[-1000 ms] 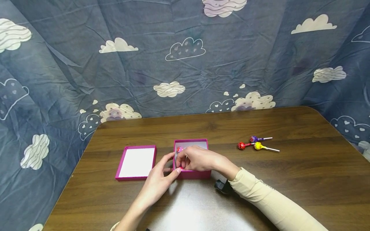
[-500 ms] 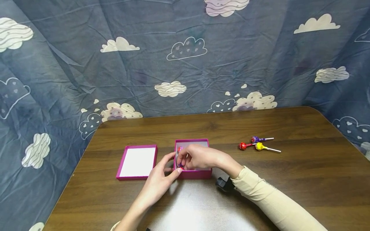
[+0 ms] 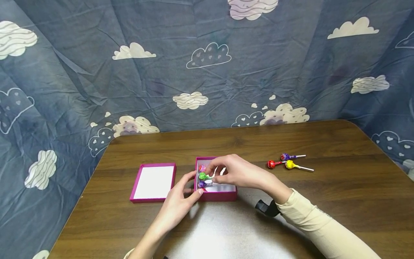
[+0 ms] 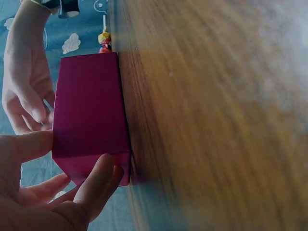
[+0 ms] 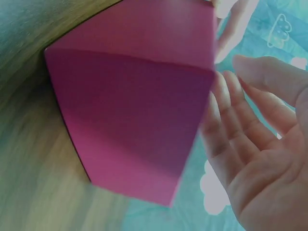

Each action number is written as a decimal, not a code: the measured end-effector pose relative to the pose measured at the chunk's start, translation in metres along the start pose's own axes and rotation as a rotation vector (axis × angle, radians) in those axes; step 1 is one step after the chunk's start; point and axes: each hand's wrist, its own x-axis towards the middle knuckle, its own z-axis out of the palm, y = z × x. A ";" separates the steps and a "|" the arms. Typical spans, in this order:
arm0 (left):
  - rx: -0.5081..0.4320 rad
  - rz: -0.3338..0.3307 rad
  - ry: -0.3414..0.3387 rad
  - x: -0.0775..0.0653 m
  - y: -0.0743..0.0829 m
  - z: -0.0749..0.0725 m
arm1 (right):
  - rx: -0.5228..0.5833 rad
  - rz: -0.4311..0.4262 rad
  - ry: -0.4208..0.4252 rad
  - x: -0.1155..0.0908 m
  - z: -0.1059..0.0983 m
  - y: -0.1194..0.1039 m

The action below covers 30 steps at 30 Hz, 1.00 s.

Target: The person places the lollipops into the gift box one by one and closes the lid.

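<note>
The pink box (image 3: 221, 196), lidless, holds a row of lollipops along its left side. A pink lollipop (image 3: 202, 168), a green lollipop (image 3: 203, 176) and a purple lollipop (image 3: 202, 184) show; a bit of red peeks out beside my left thumb. My left hand (image 3: 178, 203) grips the box's near left corner, its thumb at the front wall and its fingers along the left side. Over the box is my right hand (image 3: 240, 172), fingers loosely bent near the green lollipop's stick. In the right wrist view its thumb and fingers are apart, with nothing seen between them.
The box's lid (image 3: 153, 182) lies inside up to the left. Right of the box lie a red lollipop (image 3: 271, 164), another purple lollipop (image 3: 285, 157) and a yellow lollipop (image 3: 290, 164). A cloud-patterned cloth (image 3: 155, 79) hangs behind the table (image 3: 323, 201).
My right hand has risen and drawn back to the right from inside the box, uncovering the green and purple lollipops. The left hand stays at the box corner.
</note>
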 end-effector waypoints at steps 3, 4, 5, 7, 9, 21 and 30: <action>0.006 -0.005 0.004 0.000 0.000 0.000 | -0.004 0.002 0.030 -0.010 -0.007 -0.001; 0.008 -0.005 0.005 0.000 0.000 0.000 | -0.008 0.008 0.041 -0.013 -0.009 -0.002; 0.010 -0.007 0.006 0.000 0.000 0.000 | -0.006 0.012 0.053 -0.016 -0.012 -0.002; 0.015 -0.010 0.010 0.000 -0.001 0.000 | -0.005 0.018 0.075 -0.022 -0.017 -0.001; 0.022 -0.010 0.012 -0.001 -0.001 0.000 | -0.006 0.022 0.093 -0.028 -0.021 0.000; 0.008 -0.002 0.008 -0.001 -0.001 0.001 | -0.060 0.100 0.196 -0.067 -0.047 0.021; 0.013 -0.003 0.008 -0.001 -0.001 0.001 | -0.126 0.156 0.256 -0.099 -0.068 0.041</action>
